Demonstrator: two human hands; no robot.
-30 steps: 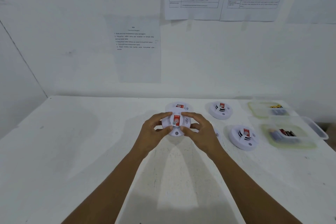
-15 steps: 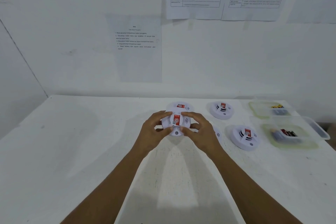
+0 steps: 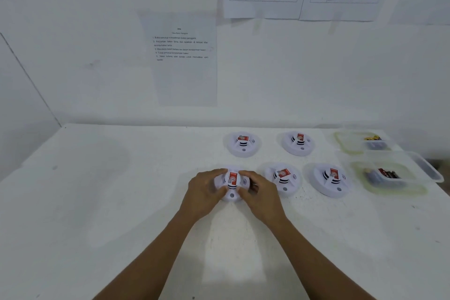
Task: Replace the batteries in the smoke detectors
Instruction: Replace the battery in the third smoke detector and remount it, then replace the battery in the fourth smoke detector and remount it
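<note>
A round white smoke detector (image 3: 231,186) with a red label sits at the left end of the front row on the white table (image 3: 121,190). My left hand (image 3: 205,191) grips its left side and my right hand (image 3: 260,192) grips its right side, fingers curled round the rim. Two more detectors (image 3: 282,179) (image 3: 330,179) lie to its right in the same row. Behind them lie two others (image 3: 243,143) (image 3: 298,142). All show their labelled faces upward.
Two clear plastic containers stand at the right: the nearer one (image 3: 414,178) holds several batteries, the farther one (image 3: 350,143) holds a few more. Printed sheets (image 3: 182,56) hang on the wall behind the table. The table's right edge runs close to the containers.
The detector in my two hands has come down toward the table, nearer to me and a little left. The detector behind it, earlier hidden by my right hand, now shows fully.
</note>
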